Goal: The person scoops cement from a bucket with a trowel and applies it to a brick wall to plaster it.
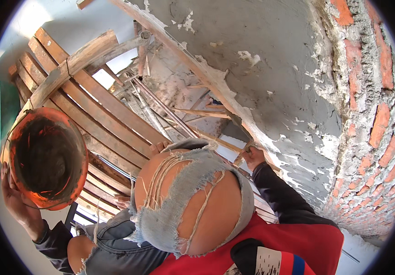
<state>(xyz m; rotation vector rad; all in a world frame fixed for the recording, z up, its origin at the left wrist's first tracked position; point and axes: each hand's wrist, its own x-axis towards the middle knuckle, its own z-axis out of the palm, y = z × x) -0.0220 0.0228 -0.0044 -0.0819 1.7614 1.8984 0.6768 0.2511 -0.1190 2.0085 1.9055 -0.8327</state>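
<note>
My left hand [21, 201] is closed on the near left side of an orange bucket [80, 158], fingers on the outside and thumb by the rim. Dark grey residue coats the bucket's inside, and its wire handle lies along the edge. Across from it, my right hand [253, 158] is closed beside the lower edge of the grey plastered wall [261, 59]. A thin wooden piece [239, 159] shows next to its fingers, but what the hand grips is hidden. Between the hands rises my bent knee in torn jeans [193, 197].
A platform of wooden planks [110, 123] with gaps lies under me, crossed by a round log [64, 73]. Poles and boards [160, 107] stand below, over rubble. A green tub [7, 103] is at far left. Exposed brickwork [380, 126] runs along the right.
</note>
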